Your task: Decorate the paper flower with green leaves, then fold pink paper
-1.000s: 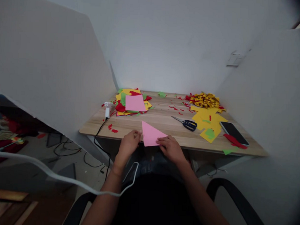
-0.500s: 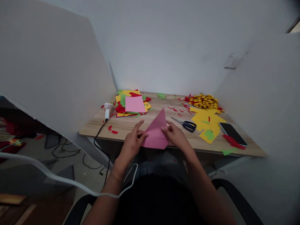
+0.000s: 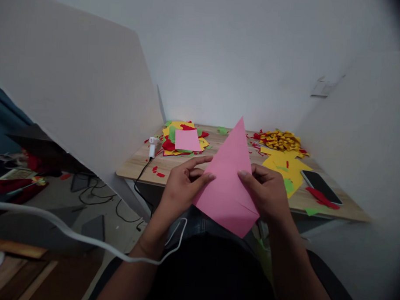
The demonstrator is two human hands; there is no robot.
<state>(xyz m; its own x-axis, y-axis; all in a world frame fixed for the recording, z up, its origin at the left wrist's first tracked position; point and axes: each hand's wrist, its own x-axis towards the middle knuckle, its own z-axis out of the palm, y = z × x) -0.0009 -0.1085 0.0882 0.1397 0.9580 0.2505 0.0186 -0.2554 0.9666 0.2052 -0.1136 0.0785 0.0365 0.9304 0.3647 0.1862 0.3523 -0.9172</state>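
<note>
A sheet of pink paper (image 3: pixel 230 181) is raised in front of me, above my lap and the table's near edge. One corner points up, and a short crease or slit shows near its lower right. My left hand (image 3: pixel 185 182) pinches the left edge, thumb on the near face and fingers partly behind. On the right edge my right hand (image 3: pixel 266 187) grips in the same way, its thumb pressed on the front. Another pink sheet (image 3: pixel 187 140) lies on a pile of coloured paper scraps (image 3: pixel 169 145) at the back left.
On the wooden table (image 3: pixel 143 165), yellow sheets (image 3: pixel 289 166) lie at the right beside a phone (image 3: pixel 321 187) and a red scrap. Folded yellow paper pieces (image 3: pixel 281 139) are heaped at the back right. A white plug (image 3: pixel 152 150) with a black cable sits at the left. Partitions flank both sides.
The pink sheet has come up and closer to me, held by both hands. It now faces me more fully and hides the scissors. My view has shifted slightly.
</note>
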